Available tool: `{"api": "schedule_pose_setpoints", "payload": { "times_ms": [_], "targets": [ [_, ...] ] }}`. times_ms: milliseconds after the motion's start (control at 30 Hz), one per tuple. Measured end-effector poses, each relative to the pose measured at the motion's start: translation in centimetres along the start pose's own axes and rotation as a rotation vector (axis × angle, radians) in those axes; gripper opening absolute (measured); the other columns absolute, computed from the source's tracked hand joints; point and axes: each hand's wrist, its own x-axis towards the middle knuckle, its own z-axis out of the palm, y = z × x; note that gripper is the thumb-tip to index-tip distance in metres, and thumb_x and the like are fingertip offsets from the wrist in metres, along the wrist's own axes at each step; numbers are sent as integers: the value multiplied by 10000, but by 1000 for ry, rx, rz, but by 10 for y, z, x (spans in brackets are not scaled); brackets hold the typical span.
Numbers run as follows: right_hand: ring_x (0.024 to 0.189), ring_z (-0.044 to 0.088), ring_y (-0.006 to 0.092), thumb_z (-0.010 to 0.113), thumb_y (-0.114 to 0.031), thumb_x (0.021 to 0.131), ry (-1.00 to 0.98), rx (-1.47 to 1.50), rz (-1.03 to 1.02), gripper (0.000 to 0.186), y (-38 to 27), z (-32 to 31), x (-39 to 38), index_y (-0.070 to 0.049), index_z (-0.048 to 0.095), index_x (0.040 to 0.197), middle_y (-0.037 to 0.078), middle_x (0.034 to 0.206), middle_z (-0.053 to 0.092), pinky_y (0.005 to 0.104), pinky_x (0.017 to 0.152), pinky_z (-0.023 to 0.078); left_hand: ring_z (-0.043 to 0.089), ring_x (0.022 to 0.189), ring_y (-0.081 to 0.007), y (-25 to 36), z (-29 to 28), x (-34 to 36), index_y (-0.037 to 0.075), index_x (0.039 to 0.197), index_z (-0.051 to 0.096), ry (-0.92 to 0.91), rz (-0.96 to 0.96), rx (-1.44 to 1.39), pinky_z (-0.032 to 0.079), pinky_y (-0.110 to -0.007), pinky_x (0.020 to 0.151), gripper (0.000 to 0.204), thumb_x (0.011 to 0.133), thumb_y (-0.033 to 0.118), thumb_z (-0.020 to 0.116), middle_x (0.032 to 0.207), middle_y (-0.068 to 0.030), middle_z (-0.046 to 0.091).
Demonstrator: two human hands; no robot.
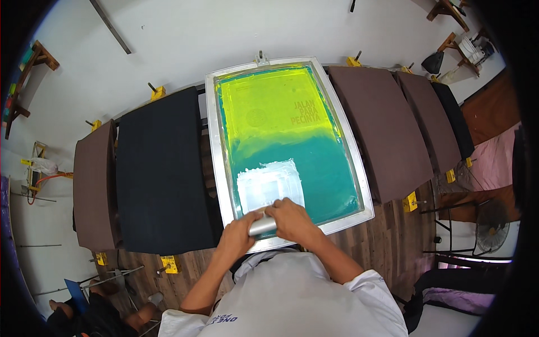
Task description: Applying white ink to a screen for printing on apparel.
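A screen-printing frame with silver metal edges lies in front of me. Its mesh is yellow-green at the far half and teal at the near half, with lettering and a round mark in the yellow part. White ink covers a patch of the near mesh, its far edge ragged. At the near end of that patch, my left hand and my right hand are closed side by side on a squeegee with a silver handle. The squeegee's blade is hidden.
Fabric-covered printing boards, black and brown, stand on both sides of the frame. Yellow clamps stick out at their ends. A person sits at the lower left. A fan stands at the right, above a wooden floor.
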Motion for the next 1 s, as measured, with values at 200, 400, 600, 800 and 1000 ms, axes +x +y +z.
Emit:
{"api": "schedule_pose_setpoints", "payload": {
  "times_ms": [200,400,600,800,1000],
  "targets": [
    [951,625,365,642,49,665,-96,-29,62,406,-13,-6,-24,-53,674,1057,144,1001,658,462,796,538,652,995,-408,11,2,-10,21,1199,623,-103,3,-74,523,-446,872,499,714,-92,593,1127,-213,671],
    [976,599,348,631,54,692,144,-98,137,378,-4,-10,-18,-52,654,1054,149,1016,628,461,779,524,592,1156,-387,9,4,37,22,1238,610,5,223,-100,477,-403,996,608,658,-153,566,1269,-218,609],
    [1101,539,366,579,-48,802,268,-366,78,381,2,30,-22,-45,551,1182,188,1133,539,462,761,479,505,1296,-365,-28,36,30,27,1251,605,111,321,-69,427,-413,1079,661,628,-192,575,1339,-204,571],
    [1155,530,323,604,-45,789,185,-322,-5,420,-12,31,-29,-74,576,1207,172,1179,551,498,877,430,524,1267,-386,-8,25,-10,18,1260,610,155,231,-10,421,-438,1068,673,622,-194,588,1329,-216,571],
    [1222,510,283,591,5,781,243,-194,-59,454,6,16,4,-120,608,1217,133,1249,563,472,959,395,541,1234,-384,-5,14,12,8,1259,612,260,180,173,431,-432,1044,658,627,-174,600,1322,-222,568]
  ]
}}
